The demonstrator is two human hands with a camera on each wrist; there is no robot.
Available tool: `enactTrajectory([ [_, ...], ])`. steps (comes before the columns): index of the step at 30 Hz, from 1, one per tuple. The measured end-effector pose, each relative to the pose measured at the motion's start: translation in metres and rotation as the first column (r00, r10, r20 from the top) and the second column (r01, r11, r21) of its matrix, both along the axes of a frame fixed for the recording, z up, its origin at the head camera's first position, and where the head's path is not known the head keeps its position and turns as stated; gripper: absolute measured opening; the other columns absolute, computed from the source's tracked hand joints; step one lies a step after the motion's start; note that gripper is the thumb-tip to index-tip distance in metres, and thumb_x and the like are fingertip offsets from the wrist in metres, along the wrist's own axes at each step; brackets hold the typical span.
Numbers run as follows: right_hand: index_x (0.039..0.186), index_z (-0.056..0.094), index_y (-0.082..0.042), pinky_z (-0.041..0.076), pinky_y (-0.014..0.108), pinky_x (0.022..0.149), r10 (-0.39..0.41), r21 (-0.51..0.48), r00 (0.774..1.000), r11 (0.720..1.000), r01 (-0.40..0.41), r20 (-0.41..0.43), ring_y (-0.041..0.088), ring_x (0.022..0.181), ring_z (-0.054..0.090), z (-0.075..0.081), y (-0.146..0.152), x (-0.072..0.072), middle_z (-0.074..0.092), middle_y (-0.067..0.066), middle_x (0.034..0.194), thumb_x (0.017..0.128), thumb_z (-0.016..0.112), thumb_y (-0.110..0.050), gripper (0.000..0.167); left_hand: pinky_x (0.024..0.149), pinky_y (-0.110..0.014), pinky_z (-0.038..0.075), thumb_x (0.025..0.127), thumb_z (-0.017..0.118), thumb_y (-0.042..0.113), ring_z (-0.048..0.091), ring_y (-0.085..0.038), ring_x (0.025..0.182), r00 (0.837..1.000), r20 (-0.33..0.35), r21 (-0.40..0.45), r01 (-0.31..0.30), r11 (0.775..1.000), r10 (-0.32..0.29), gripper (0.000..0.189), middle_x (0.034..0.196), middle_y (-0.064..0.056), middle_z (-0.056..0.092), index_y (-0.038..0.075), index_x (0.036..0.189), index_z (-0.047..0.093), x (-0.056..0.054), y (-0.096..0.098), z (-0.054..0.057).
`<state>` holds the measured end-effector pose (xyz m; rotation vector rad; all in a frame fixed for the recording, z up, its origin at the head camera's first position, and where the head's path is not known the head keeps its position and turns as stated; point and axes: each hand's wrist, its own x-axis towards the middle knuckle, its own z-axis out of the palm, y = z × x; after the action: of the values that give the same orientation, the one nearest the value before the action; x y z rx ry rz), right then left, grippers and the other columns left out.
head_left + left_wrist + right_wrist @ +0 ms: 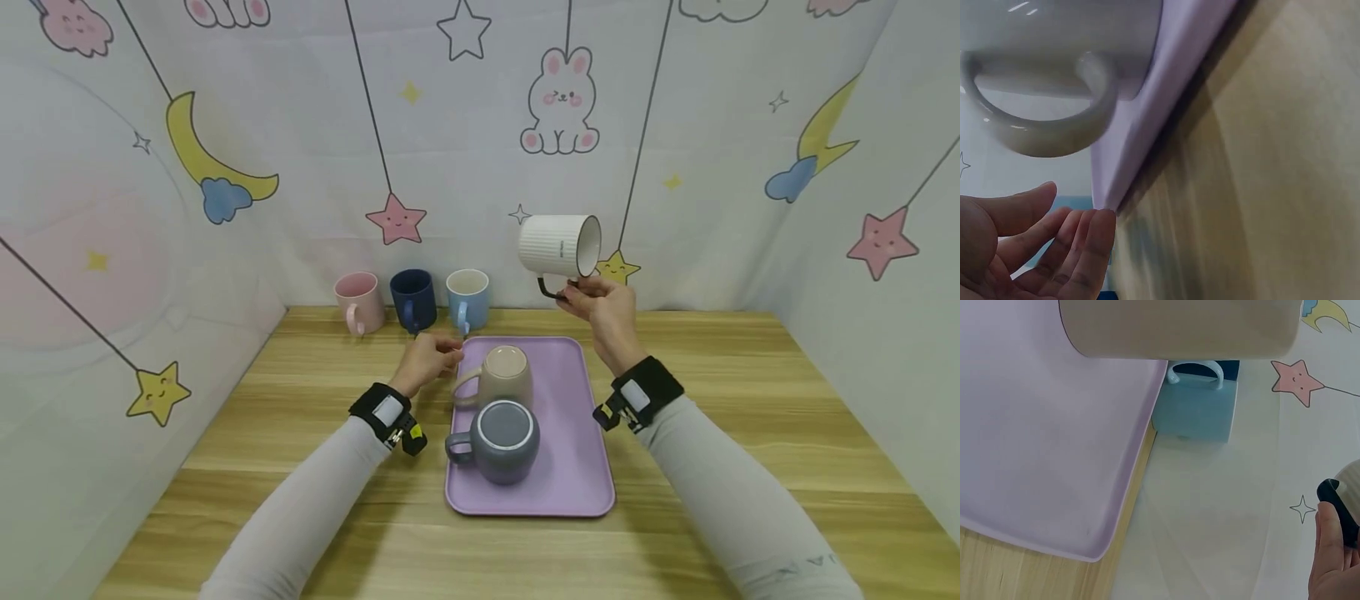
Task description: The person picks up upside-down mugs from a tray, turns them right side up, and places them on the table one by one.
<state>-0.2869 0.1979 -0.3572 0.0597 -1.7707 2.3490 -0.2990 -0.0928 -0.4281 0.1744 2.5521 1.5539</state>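
My right hand (pixel 611 321) holds a white ribbed mug (pixel 551 243) by its black handle, above the back edge of the table. The mug lies sideways in the air, its dark-rimmed mouth facing right. Only part of that mug (pixel 1352 487) shows in the right wrist view. Beside the back left corner of a lilac tray (pixel 568 400), my left hand (pixel 426 360) holds nothing, its fingers loosely bent. An upside-down beige mug (pixel 504 383) stands on the tray near that hand, handle to the left. In front of it is an upside-down grey mug (pixel 506 454), its handle also leftward.
A pink mug (pixel 360 302), a navy mug (pixel 414 298) and a light blue mug (pixel 468 298) stand upright in a row at the back of the wooden table (pixel 300 400). A patterned white cloth (pixel 465 150) hangs right behind them.
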Motion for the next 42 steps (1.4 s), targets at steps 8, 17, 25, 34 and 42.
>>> enactTrajectory([
  [8, 0.107, 0.063, 0.010, 0.063, 0.032, 0.083, -0.049, 0.069, 0.999, 0.996, 0.048, 0.019, 0.016, 0.084, 0.074, -0.002, -0.001, -0.005, 0.065, 0.011, 0.097, 0.095, 0.069, 0.008, 0.013, 0.064, -0.025, 0.061, 0.098, 0.070, 0.005, 0.071, -0.020, 0.073, 0.999, -0.022, -0.103, 0.021, 0.994, -0.024, 0.028, 0.100, -0.019, 0.074, -0.007, 0.123, 0.071, -0.001, -0.004, -0.012],
  [17, 0.102, 0.062, 0.009, 0.064, 0.027, 0.077, -0.089, 0.114, 0.993, 0.990, 0.080, 0.075, 0.014, 0.080, 0.071, -0.008, -0.006, -0.012, 0.064, 0.005, 0.088, 0.094, 0.069, 0.010, 0.010, 0.057, -0.020, 0.059, 0.089, 0.075, -0.005, 0.063, -0.011, 0.068, 0.999, -0.037, -0.154, 0.010, 0.988, -0.016, 0.035, 0.100, -0.018, 0.074, -0.007, 0.123, 0.071, 0.000, -0.003, -0.017],
  [25, 0.100, 0.062, 0.009, 0.064, 0.032, 0.081, -0.109, 0.136, 0.989, 0.986, 0.095, 0.101, 0.011, 0.079, 0.071, -0.012, -0.009, -0.017, 0.068, 0.010, 0.092, 0.094, 0.070, 0.010, 0.010, 0.055, -0.020, 0.058, 0.087, 0.076, -0.008, 0.063, -0.013, 0.068, 0.999, -0.042, -0.157, -0.002, 0.988, -0.005, 0.039, 0.098, -0.017, 0.073, -0.006, 0.126, 0.070, 0.002, -0.001, -0.017],
  [34, 0.104, 0.061, 0.015, 0.061, 0.041, 0.090, -0.121, 0.188, 0.978, 0.978, 0.088, 0.170, 0.010, 0.075, 0.071, -0.013, -0.013, -0.024, 0.064, 0.023, 0.111, 0.094, 0.069, 0.009, 0.014, 0.057, -0.018, 0.056, 0.087, 0.077, -0.007, 0.064, -0.017, 0.075, 0.999, -0.036, -0.182, -0.001, 0.983, -0.006, 0.041, 0.097, -0.016, 0.072, -0.005, 0.128, 0.070, 0.005, -0.001, -0.014],
  [42, 0.106, 0.061, 0.012, 0.064, 0.024, 0.069, -0.134, 0.247, 0.958, 0.966, 0.069, 0.255, 0.024, 0.083, 0.075, -0.016, -0.017, -0.030, 0.065, 0.019, 0.106, 0.095, 0.070, 0.007, 0.016, 0.058, -0.018, 0.055, 0.088, 0.077, -0.007, 0.063, -0.018, 0.079, 0.999, -0.035, -0.158, -0.012, 0.987, 0.007, 0.042, 0.098, -0.017, 0.072, -0.005, 0.129, 0.069, 0.006, 0.001, -0.016],
])
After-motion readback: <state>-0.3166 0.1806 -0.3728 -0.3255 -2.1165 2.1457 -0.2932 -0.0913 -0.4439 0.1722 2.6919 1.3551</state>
